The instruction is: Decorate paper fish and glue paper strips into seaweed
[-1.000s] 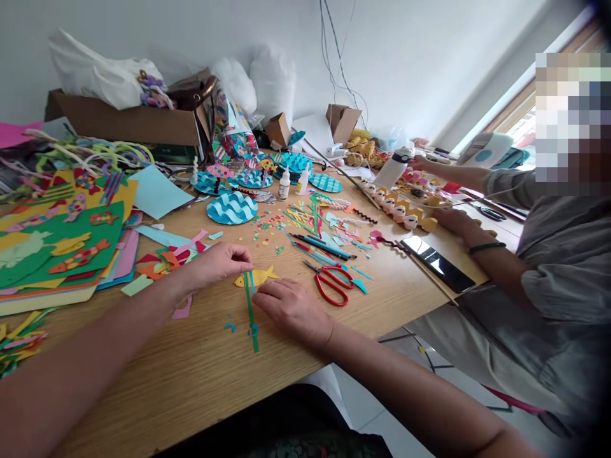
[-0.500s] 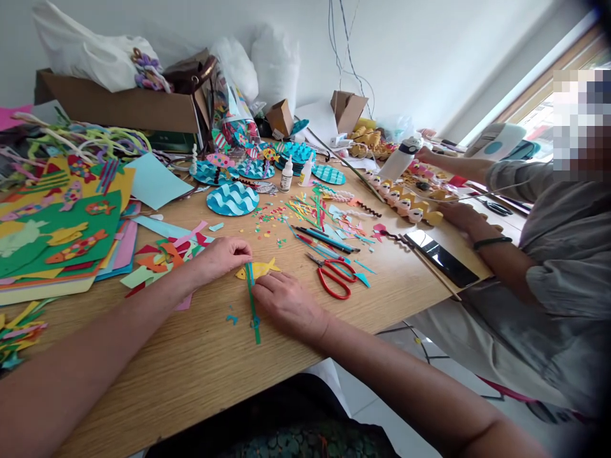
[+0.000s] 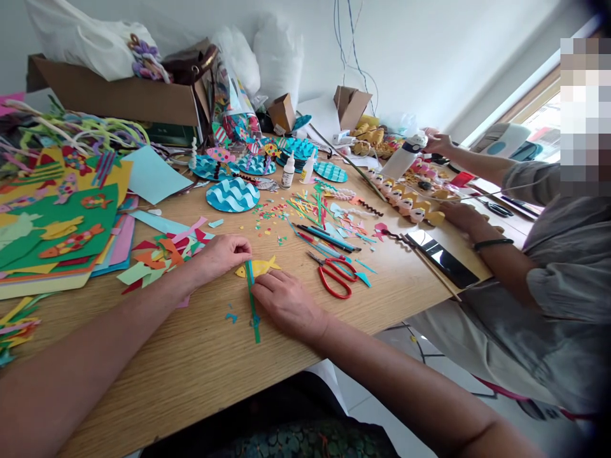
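Note:
My left hand [image 3: 229, 251] pinches the top end of a narrow green paper strip [image 3: 254, 315] between thumb and fingertips. The strip lies across a yellow paper fish [image 3: 261, 267] on the table, just behind its head. With curled fingers, my right hand [image 3: 289, 302] presses the fish's lower side beside the strip; its fingertips are partly hidden. Small blue paper scraps [image 3: 231, 317] lie left of the strip's lower part. Red-handled scissors [image 3: 337, 275] rest to the right of my right hand.
Several pens [image 3: 329, 238], paper bits and two glue bottles [image 3: 288, 172] are beyond my hands. Coloured paper sheets [image 3: 102, 219] are stacked at left, near paper offcuts [image 3: 162, 254]. At right, another person's hand [image 3: 436, 141] touches a white bottle [image 3: 401, 159], near a phone [image 3: 442, 257].
My hands, the strip and the fish keep nearly the same position. The other person's far hand has lifted slightly near the white bottle. The camera view has shifted a little.

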Demonstrator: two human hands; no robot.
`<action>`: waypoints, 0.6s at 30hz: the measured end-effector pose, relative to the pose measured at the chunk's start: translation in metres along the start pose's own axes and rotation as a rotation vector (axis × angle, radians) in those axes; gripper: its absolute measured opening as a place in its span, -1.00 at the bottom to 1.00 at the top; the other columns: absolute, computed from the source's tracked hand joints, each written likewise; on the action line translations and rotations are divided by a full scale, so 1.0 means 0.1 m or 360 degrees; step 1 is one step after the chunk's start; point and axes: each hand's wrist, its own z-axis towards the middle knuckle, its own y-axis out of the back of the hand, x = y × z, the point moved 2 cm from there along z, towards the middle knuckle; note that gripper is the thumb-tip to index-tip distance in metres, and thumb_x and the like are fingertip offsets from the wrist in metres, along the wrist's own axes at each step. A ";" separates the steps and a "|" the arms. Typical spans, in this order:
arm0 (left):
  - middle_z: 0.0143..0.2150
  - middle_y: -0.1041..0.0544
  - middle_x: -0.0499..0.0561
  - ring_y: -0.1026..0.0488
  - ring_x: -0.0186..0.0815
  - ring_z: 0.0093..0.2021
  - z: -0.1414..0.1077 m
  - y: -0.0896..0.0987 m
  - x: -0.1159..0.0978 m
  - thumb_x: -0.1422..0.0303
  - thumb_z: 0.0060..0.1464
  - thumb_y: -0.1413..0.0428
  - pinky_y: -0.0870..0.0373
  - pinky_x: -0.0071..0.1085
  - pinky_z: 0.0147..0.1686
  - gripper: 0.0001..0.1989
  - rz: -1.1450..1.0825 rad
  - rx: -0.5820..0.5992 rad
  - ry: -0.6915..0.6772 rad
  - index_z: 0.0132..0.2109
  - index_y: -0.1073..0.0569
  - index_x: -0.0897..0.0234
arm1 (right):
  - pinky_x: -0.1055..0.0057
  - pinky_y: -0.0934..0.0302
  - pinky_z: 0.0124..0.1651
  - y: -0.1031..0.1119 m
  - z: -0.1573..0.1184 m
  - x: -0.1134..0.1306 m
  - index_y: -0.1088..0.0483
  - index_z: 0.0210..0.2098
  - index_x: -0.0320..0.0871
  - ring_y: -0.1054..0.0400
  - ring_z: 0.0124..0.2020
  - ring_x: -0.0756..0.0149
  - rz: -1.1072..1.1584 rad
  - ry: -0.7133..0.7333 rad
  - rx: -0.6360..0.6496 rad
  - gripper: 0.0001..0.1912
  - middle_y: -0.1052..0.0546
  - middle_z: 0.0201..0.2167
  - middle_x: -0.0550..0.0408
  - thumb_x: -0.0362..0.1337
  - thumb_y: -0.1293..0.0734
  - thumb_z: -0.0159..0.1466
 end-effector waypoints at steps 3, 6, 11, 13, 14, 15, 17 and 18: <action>-0.48 -0.42 -0.07 -0.33 -0.33 -0.44 0.01 0.00 0.01 0.28 -0.14 0.00 -0.19 -0.46 -0.46 -0.83 0.0009 -0.0006 -0.0007 -0.46 -0.40 0.27 | 0.42 -0.08 -0.26 0.00 0.00 0.00 -0.32 -0.39 -0.21 -0.21 -0.31 0.32 -0.0001 -0.0006 0.0019 -0.84 -0.41 -0.35 0.07 -0.36 -0.15 0.26; -0.47 -0.43 -0.07 -0.33 -0.33 -0.43 0.01 0.00 0.03 0.28 -0.13 0.00 -0.19 -0.46 -0.46 -0.83 0.0014 -0.0012 -0.0016 -0.45 -0.41 0.27 | 0.41 -0.08 -0.25 -0.01 0.00 0.01 -0.33 -0.38 -0.20 -0.21 -0.31 0.31 -0.0006 -0.0010 0.0014 -0.83 -0.40 -0.35 0.07 -0.35 -0.13 0.27; -0.46 -0.43 -0.07 -0.33 -0.34 -0.43 0.00 -0.01 0.03 0.29 -0.13 0.01 -0.18 -0.47 -0.46 -0.83 0.0047 -0.0017 -0.0026 -0.46 -0.40 0.27 | 0.41 -0.08 -0.25 -0.01 0.00 0.01 -0.33 -0.37 -0.20 -0.21 -0.30 0.31 -0.0002 -0.0006 0.0019 -0.80 -0.40 -0.34 0.08 -0.35 -0.11 0.28; -0.46 -0.42 -0.06 -0.33 -0.33 -0.43 0.00 -0.01 0.02 0.29 -0.13 0.01 -0.18 -0.47 -0.46 -0.83 0.0074 -0.0027 -0.0029 -0.46 -0.40 0.28 | 0.41 -0.07 -0.25 -0.01 0.00 0.01 -0.33 -0.37 -0.20 -0.21 -0.30 0.30 -0.0004 -0.0010 0.0035 -0.80 -0.40 -0.34 0.08 -0.35 -0.10 0.28; -0.46 -0.42 -0.05 -0.33 -0.33 -0.43 0.00 0.00 0.01 0.29 -0.13 0.01 -0.18 -0.46 -0.46 -0.83 0.0089 -0.0031 -0.0031 -0.46 -0.40 0.28 | 0.41 -0.07 -0.25 0.00 0.00 0.01 -0.33 -0.36 -0.20 -0.21 -0.30 0.30 -0.0005 -0.0012 0.0044 -0.80 -0.40 -0.33 0.07 -0.35 -0.10 0.28; -0.45 -0.43 -0.05 -0.33 -0.33 -0.43 0.00 0.00 0.01 0.29 -0.13 0.01 -0.18 -0.47 -0.46 -0.83 0.0103 -0.0035 -0.0034 -0.46 -0.40 0.28 | 0.41 -0.07 -0.25 0.00 0.00 0.01 -0.33 -0.36 -0.20 -0.21 -0.30 0.30 -0.0005 -0.0012 0.0051 -0.80 -0.40 -0.33 0.07 -0.35 -0.11 0.28; -0.45 -0.43 -0.05 -0.33 -0.33 -0.43 -0.01 0.00 0.00 0.29 -0.12 0.01 -0.18 -0.47 -0.46 -0.83 0.0120 -0.0039 -0.0043 -0.45 -0.41 0.28 | 0.41 -0.07 -0.24 0.00 0.00 0.01 -0.32 -0.35 -0.19 -0.21 -0.29 0.30 -0.0004 -0.0013 0.0058 -0.81 -0.41 -0.32 0.07 -0.35 -0.11 0.28; -0.45 -0.43 -0.04 -0.33 -0.33 -0.43 -0.01 0.00 0.00 0.29 -0.12 0.01 -0.18 -0.47 -0.46 -0.83 0.0125 -0.0040 -0.0045 -0.45 -0.41 0.28 | 0.41 -0.07 -0.24 0.00 0.00 0.01 -0.32 -0.35 -0.19 -0.20 -0.29 0.30 -0.0004 -0.0013 0.0062 -0.81 -0.40 -0.32 0.07 -0.35 -0.11 0.28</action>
